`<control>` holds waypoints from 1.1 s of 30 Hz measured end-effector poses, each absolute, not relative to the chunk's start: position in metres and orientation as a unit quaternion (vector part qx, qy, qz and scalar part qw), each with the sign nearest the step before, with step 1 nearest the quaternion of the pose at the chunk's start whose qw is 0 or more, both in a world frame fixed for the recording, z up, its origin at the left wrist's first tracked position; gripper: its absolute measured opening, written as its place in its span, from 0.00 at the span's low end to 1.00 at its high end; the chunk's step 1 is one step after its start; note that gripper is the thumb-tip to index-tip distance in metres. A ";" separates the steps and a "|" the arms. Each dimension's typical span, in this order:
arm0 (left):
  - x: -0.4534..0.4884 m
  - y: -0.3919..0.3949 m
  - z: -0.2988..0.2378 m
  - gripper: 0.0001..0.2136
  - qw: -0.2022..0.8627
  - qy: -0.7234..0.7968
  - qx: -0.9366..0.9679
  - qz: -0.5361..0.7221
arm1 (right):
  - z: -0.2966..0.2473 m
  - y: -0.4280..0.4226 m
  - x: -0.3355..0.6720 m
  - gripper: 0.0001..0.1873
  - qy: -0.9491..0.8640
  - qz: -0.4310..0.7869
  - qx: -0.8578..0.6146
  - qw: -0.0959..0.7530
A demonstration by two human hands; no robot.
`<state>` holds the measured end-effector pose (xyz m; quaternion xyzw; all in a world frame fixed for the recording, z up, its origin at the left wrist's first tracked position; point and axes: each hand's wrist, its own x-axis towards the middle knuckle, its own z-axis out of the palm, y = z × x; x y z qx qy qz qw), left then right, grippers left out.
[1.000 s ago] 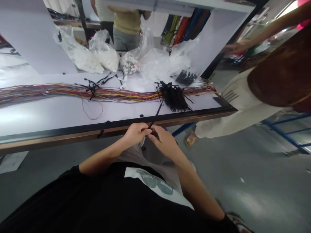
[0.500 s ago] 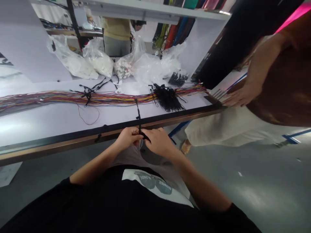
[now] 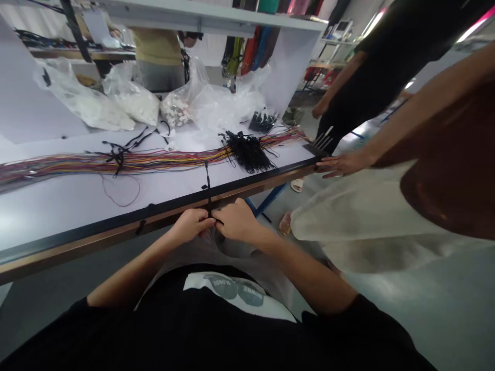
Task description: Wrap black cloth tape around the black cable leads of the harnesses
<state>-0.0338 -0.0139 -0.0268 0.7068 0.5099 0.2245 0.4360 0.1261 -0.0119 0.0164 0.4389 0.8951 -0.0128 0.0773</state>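
Note:
My left hand [image 3: 192, 223] and my right hand [image 3: 236, 220] meet at the front edge of the bench. Fingers of both are closed on a thin black cable [image 3: 209, 193], which runs up over the edge onto the white top. A small black connector shows along that cable; the end between my fingertips is hidden. Beyond my hands, a long bundle of coloured wires [image 3: 158, 161] lies across the bench. A heap of short black cables [image 3: 249, 152] rests on the bundle to the right, and a few black connector leads [image 3: 118, 154] lie on it to the left.
Clear plastic bags [image 3: 131, 100] of white parts line the back under a shelf [image 3: 216, 18]. At the bench's right end stands a pronged metal fixture [image 3: 320, 144], with a co-worker's hand [image 3: 346, 162] beside it. Another person in black [image 3: 348, 98] stands behind.
The view has turned right, so the bench appears shifted left and a second person in black is more visible. My hands stay together on the black cable; the co-worker's hand remains near the fixture.

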 end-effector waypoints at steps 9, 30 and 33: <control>-0.018 -0.016 -0.011 0.12 0.521 0.532 0.629 0.225 | 0.011 -0.010 0.129 0.14 0.887 -0.004 0.457 0.069; -0.012 0.023 0.023 0.12 0.582 0.519 0.579 0.240 | 0.051 0.013 0.117 0.13 0.895 0.076 0.436 0.059; -0.013 0.024 0.034 0.13 0.576 0.517 0.580 0.253 | 0.056 0.023 0.124 0.13 0.904 0.080 0.419 0.017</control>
